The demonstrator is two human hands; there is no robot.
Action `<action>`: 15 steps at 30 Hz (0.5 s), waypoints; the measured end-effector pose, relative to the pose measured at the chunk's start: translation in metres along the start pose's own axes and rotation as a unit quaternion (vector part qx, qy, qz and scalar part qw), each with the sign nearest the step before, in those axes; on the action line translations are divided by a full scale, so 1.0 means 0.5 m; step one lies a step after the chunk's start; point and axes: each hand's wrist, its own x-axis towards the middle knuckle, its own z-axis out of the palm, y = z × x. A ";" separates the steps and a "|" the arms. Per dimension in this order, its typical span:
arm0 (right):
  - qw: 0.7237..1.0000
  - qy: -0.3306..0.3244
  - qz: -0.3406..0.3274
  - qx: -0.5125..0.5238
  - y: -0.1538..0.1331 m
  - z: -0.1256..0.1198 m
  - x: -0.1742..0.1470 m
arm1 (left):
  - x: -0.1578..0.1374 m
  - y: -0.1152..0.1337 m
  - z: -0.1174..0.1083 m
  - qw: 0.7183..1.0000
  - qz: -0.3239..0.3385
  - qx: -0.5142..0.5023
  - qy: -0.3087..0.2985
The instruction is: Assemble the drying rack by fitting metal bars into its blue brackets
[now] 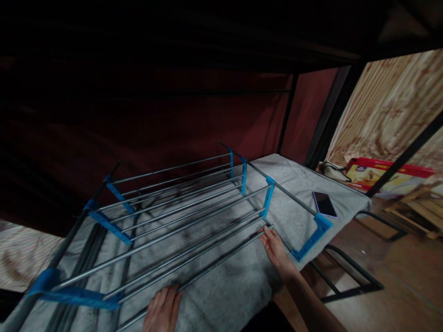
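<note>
A rack of metal rods [194, 210] joined by blue plastic brackets [268, 197] lies across a grey blanket [238, 295]. One loose-looking grey metal rod [216, 264] runs along its near side. My right hand [275, 246] pinches this rod close to its right end, beside a blue bracket. Farther left, the fingers of my left hand [162, 308] are closed over the same rod, and part of that hand is cut off by the lower edge. At the near right corner, another blue bracket [313, 237] has no cross rods attached.
A phone [324, 204] lies on the blanket to the right. Several spare dark tubes [78, 272] lie at the left. Black bed-frame posts [332, 117] rise around the bed, with a red and yellow box [387, 173] beyond. A black metal ladder frame [356, 269] stands at the right edge.
</note>
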 end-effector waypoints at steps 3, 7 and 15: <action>1.000 0.003 0.009 0.000 0.001 0.002 0.000 | 0.001 0.000 0.004 1.000 -0.018 -0.001 -0.007; 1.000 0.011 0.010 0.004 0.003 0.001 0.001 | 0.005 0.006 -0.004 1.000 -0.009 -0.005 -0.014; 1.000 0.004 0.015 0.005 0.005 -0.005 0.003 | 0.010 0.019 -0.016 0.999 0.024 -0.007 0.020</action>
